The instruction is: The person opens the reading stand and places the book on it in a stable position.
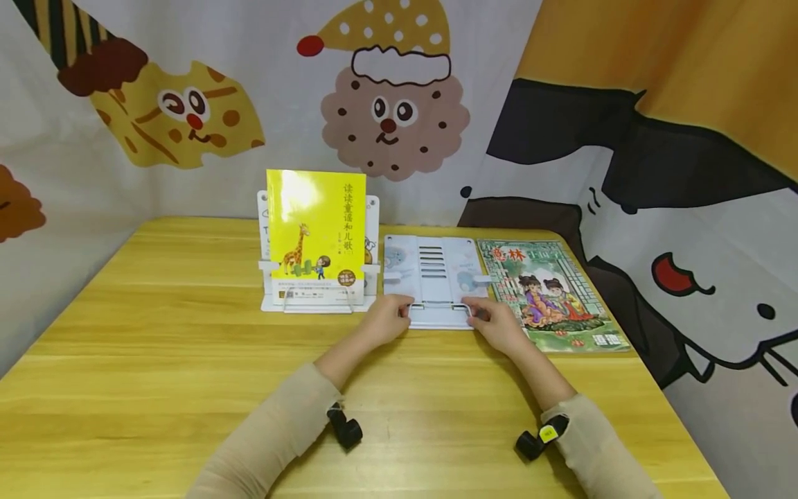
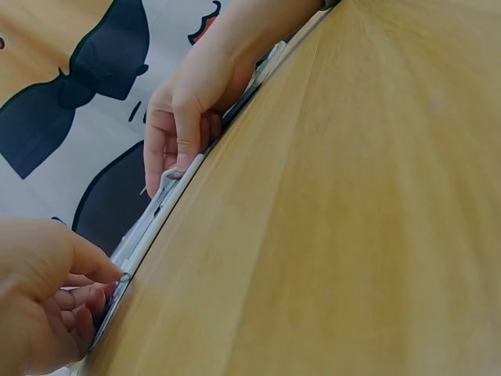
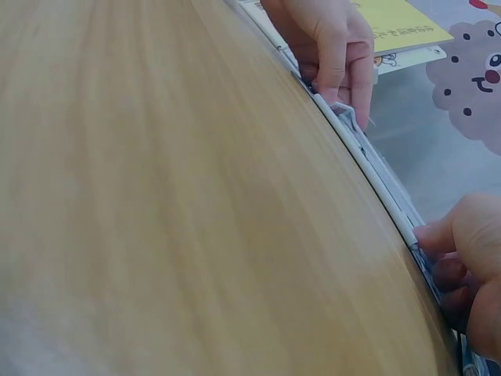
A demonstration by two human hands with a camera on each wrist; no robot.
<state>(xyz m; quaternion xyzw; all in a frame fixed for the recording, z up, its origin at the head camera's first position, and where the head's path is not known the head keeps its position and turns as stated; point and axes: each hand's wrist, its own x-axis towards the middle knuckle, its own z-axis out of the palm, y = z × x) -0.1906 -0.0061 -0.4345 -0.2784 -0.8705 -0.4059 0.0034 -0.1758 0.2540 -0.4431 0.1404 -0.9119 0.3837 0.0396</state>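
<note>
A pale blue-white book stand [image 1: 431, 277] lies folded flat on the wooden table, with a row of slots down its middle and a wire holder at its near edge. My left hand [image 1: 388, 319] pinches the wire at the stand's near left corner between thumb and fingers. At the near right corner my right hand [image 1: 500, 324] grips the other end of the wire the same way. Seen low in the left wrist view, the left thumb [image 2: 102, 266] presses at the stand's thin edge. In the right wrist view, the right thumb [image 3: 432, 235] touches that edge too.
To the left, a yellow children's book [image 1: 316, 229] leans upright on a second, white stand [image 1: 373, 229]. A green illustrated magazine [image 1: 555, 294] lies flat on the right, close beside the folded stand. A cartoon-printed curtain [image 1: 399, 132] hangs behind the table [image 1: 187, 333].
</note>
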